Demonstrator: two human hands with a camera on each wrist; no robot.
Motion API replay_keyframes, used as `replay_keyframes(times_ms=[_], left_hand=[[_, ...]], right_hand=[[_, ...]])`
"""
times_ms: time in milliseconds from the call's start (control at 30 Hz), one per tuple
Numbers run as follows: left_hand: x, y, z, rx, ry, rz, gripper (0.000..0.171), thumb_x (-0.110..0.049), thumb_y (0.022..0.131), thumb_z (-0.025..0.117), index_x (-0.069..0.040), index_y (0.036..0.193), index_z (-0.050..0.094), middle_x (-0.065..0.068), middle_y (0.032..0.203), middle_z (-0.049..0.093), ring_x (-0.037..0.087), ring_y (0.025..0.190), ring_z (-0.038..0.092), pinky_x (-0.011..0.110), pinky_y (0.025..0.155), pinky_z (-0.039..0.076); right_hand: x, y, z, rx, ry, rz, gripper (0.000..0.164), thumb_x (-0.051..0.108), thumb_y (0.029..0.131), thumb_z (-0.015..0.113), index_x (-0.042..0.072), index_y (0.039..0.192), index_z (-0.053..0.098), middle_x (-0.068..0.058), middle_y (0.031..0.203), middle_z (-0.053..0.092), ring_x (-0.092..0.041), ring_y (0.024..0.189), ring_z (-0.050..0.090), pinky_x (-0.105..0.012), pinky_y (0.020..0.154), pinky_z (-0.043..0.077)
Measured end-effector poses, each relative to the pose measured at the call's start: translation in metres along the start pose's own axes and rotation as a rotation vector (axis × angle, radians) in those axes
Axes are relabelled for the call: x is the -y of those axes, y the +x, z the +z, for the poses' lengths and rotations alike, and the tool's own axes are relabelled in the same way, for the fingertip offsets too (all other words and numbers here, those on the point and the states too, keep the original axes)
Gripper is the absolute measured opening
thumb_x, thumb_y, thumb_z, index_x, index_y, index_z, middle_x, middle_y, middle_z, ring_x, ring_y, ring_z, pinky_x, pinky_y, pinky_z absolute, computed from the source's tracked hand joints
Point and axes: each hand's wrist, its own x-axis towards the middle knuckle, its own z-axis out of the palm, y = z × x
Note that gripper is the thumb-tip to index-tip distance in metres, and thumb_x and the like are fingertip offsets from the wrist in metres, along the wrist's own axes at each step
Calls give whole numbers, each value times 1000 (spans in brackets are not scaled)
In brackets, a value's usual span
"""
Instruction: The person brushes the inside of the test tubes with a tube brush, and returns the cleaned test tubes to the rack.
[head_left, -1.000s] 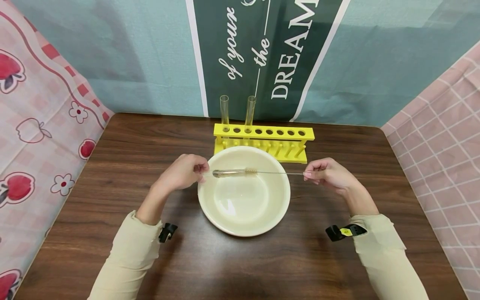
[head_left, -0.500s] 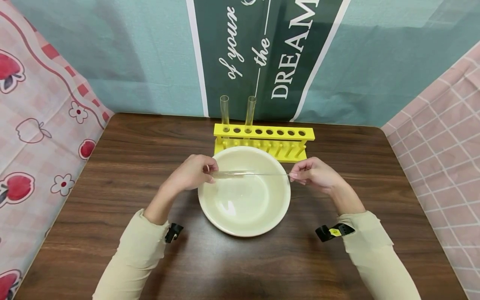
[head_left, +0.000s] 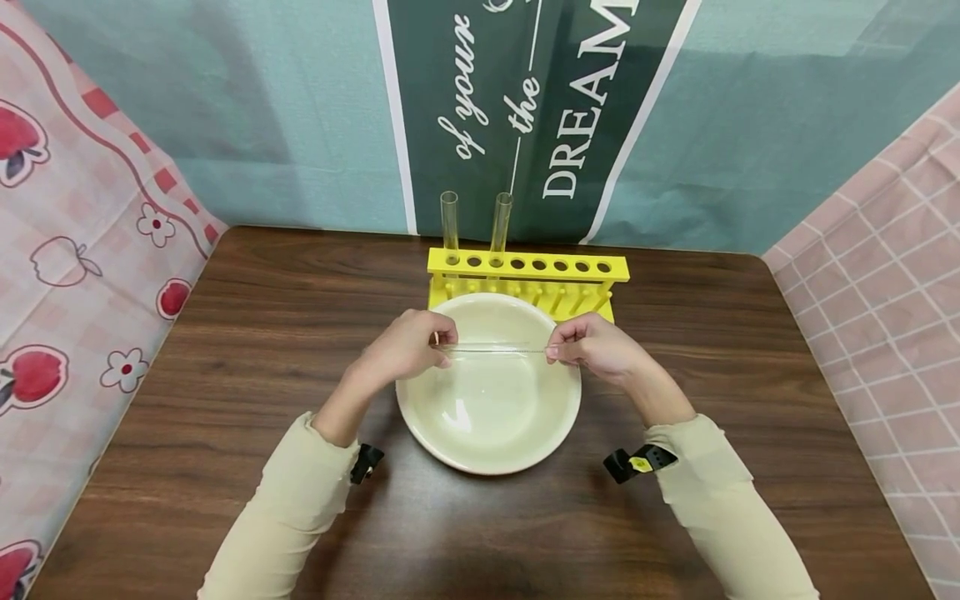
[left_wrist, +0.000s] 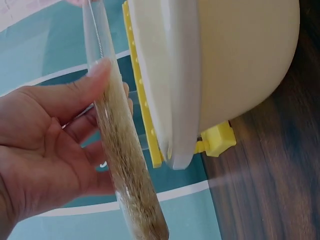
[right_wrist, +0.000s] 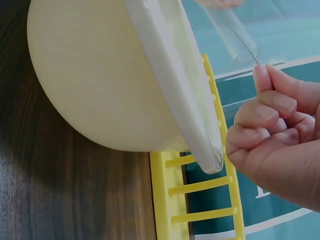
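My left hand [head_left: 408, 343] grips a clear glass test tube [left_wrist: 91, 37] between thumb and fingers, holding it sideways above the cream basin [head_left: 487, 462]. Inside the tube sits a test tube brush, its tan bristles [left_wrist: 132, 185] filling the closed half in the left wrist view. The twisted wire handle [right_wrist: 245, 46] comes out of the tube's mouth. At its end, my right hand [head_left: 596, 348] pinches the wire between thumb and forefinger, close to the tube's rim.
Behind the basin stands a yellow test tube rack [head_left: 528, 264]. Two upright test tubes, a left one [head_left: 449, 225] and a right one [head_left: 500, 227], stand in it. The brown wooden table [head_left: 480, 533] meets a teal cloth backdrop [head_left: 315, 117].
Both hands have moved closer together over the basin, the right going left and the left going right. The brush has slid deeper into the test tube, leaving less wire outside.
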Motion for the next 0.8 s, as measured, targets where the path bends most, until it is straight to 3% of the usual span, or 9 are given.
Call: replay_keyframes(times_ms=[133,367,600,800], left_hand=[[0,0,-2,10,-15,4,13,-2,76,72,-6,80,60,2,74,54,16,73,51,28,66,42],[2,0,-1,21,-16,8,11,-4,78,71,-6,83,61,1,75,56,16,74,52,28,68,42],[6,4,-4,62,-30,-5,8,-7,79,70,-6,84,63,1,76,56,16,74,51,29,70,42],[11,6,-11,112,-81,-45,13,-8,79,70,-3,90,65,4,81,59,18,79,52,32,75,42]], right_hand=[[1,-2,-2,-12,-31,4,11,-3,84,57,-12,76,60,-4,56,43,-17,57,40,-28,53,35],[2,-3,-5,30,-279,-35,12,3,85,60,-6,78,63,-2,54,36,-12,50,33,-26,47,31],[5,-2,0,36,-510,-161,7,2,84,63,1,77,65,-5,69,58,-16,63,46,-26,54,41],[7,-2,4,6,-627,-246,8,1,82,65,5,75,65,-1,70,60,-16,65,48,-28,55,42]])
